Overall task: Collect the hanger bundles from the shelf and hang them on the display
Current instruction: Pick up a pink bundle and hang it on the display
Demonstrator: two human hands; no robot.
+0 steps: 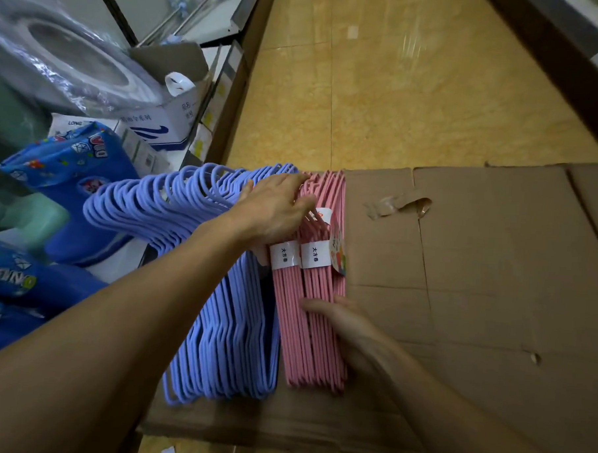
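Note:
Two pink hanger bundles (311, 333), each wrapped by a white paper band, stand on edge on a flattened cardboard box (477, 268). To their left stands a larger row of blue hangers (224, 326), hooks fanning out to the left. My left hand (277, 211) lies over the hook ends, fingers curled onto the pink hooks where blue meets pink. My right hand (341, 322) grips the pink bundles from the right side, thumb across their lower part.
Blue printed bags (66, 188) and a plastic-wrapped roll (68, 58) crowd the shelf at left, with white boxes (165, 124) behind. Yellow tiled floor (382, 93) stretches beyond the cardboard. A dark shelf edge (554, 73) runs at upper right.

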